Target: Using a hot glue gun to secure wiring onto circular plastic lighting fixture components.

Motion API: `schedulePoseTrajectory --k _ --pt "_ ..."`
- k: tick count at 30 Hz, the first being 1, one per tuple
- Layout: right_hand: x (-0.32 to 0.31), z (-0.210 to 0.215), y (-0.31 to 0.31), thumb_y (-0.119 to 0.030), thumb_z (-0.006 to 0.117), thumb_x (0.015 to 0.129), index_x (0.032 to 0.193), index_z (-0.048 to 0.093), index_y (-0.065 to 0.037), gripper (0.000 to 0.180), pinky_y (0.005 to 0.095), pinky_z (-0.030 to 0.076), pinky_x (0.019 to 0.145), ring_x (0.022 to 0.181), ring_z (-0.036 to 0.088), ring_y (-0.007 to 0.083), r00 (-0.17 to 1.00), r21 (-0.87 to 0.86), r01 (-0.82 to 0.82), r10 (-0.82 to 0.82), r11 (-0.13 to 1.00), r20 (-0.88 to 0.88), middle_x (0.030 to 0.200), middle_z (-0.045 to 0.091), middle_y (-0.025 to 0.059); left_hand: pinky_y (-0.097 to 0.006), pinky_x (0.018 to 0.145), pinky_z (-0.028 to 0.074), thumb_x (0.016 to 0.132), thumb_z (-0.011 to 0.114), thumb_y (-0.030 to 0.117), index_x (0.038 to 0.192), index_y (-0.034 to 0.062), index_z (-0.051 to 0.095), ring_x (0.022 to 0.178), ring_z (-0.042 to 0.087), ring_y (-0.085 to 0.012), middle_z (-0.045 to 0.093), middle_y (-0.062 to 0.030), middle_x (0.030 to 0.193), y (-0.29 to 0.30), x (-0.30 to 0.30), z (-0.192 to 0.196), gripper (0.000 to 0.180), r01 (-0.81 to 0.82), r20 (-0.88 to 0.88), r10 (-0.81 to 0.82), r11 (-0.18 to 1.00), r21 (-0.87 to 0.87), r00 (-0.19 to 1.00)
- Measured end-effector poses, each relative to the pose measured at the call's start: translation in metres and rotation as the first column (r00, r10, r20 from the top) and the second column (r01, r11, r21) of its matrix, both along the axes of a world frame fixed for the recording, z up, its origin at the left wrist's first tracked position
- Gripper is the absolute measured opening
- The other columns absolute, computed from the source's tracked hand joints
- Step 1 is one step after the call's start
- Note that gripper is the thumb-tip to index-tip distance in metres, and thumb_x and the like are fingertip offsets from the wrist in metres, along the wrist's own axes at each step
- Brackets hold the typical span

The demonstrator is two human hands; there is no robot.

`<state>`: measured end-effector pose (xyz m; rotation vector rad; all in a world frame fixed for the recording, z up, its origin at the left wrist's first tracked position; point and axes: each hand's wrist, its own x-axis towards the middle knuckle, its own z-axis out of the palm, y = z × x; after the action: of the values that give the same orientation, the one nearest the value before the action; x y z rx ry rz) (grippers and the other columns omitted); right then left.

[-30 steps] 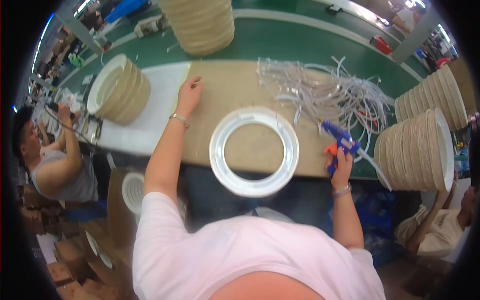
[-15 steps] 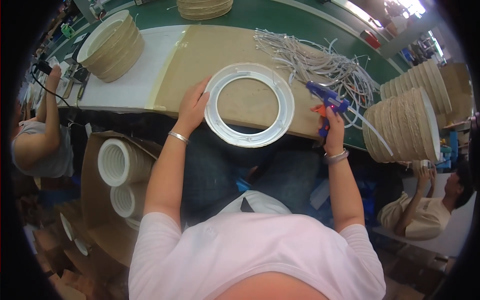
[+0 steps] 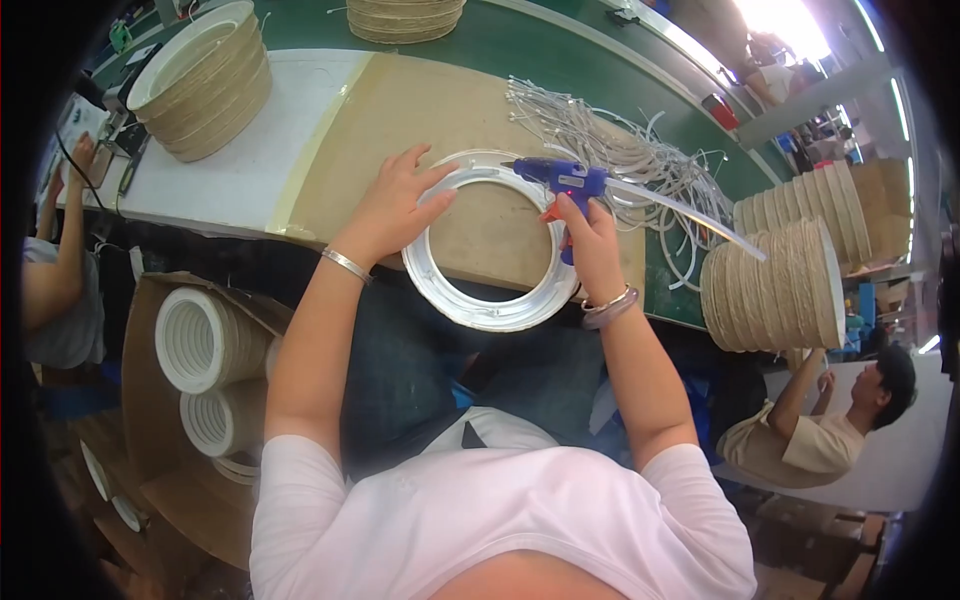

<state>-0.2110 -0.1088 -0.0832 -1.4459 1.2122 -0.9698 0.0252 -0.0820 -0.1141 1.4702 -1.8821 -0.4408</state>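
Observation:
A white ring-shaped piece (image 3: pixel 450 290) lies in front of me, partly past the near edge of the brown board. My left hand (image 3: pixel 398 205) rests at its upper left rim, fingers spread apart. In my right hand (image 3: pixel 592 250) is a blue glue gun (image 3: pixel 570 180) with an orange trigger, a long white glue stick trailing out of its back. The gun's nozzle points left, over the far part of the ring. Whether the tip touches the ring I cannot tell.
Behind the ring lies a bundle of white cable ties (image 3: pixel 610 150) on the brown board (image 3: pixel 420 110). Ribbed beige stacks (image 3: pixel 770 285) stand at the right, with another stack (image 3: pixel 205 90) at the far left. A cardboard box (image 3: pixel 150 400) holds white-rimmed rolls. Co-workers sit on both sides.
My right hand has brought the glue gun leftward over the ring. My left hand has loosened from the ring's side, its fingers spreading at the upper left rim.

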Motion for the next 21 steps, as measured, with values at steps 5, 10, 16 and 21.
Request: schedulePoseTrajectory --k 5,10,16,21 --pt "0.0036 -0.0073 0.0017 -0.027 0.053 0.081 0.074 0.055 -0.002 0.027 0.0187 0.033 0.043 0.047 0.041 0.0031 0.998 -0.039 0.040 -0.042 0.998 -0.043 0.065 0.056 0.0002 -0.040 0.094 0.026 0.082 0.042 0.036 0.106 0.0168 0.058 0.113 0.034 -0.0317 0.036 -0.0162 0.124 -0.0025 0.0005 -0.0043 0.034 -0.001 0.151 -0.013 0.996 0.088 0.988" --pt "0.0069 -0.0080 0.0005 -0.028 0.052 0.082 0.081 0.056 -0.002 0.026 0.0169 0.032 0.044 0.048 0.039 0.0035 0.993 -0.042 0.023 -0.028 0.999 -0.114 0.067 0.057 0.0014 -0.041 0.094 0.024 0.081 0.042 0.042 0.104 0.0183 0.059 0.112 0.035 -0.0308 0.037 -0.0152 0.124 -0.0019 0.0001 -0.0033 0.036 -0.017 0.148 0.005 0.997 0.074 0.989" --pt "0.0089 -0.0083 0.0002 -0.027 0.051 0.083 0.080 0.055 -0.001 0.026 0.0169 0.032 0.044 0.049 0.040 0.0036 0.989 -0.057 0.031 -0.039 0.998 -0.143 0.067 0.057 0.0013 -0.041 0.094 0.023 0.081 0.042 0.042 0.113 0.0185 0.052 0.113 0.034 -0.0303 0.036 -0.0150 0.125 0.0008 -0.0020 -0.0019 0.041 -0.028 0.160 0.023 0.999 0.030 0.987" --pt "0.0106 -0.0064 0.0019 -0.026 0.051 0.083 0.079 0.055 -0.001 0.026 0.0168 0.032 0.044 0.050 0.042 0.0039 0.988 -0.035 0.038 -0.042 0.999 -0.151 0.067 0.056 0.0014 -0.041 0.094 0.023 0.080 0.043 0.045 0.114 0.0162 0.051 0.113 0.034 -0.0308 0.036 -0.0156 0.124 0.0004 -0.0016 0.0032 0.045 -0.017 0.226 -0.004 0.996 0.090 0.974"
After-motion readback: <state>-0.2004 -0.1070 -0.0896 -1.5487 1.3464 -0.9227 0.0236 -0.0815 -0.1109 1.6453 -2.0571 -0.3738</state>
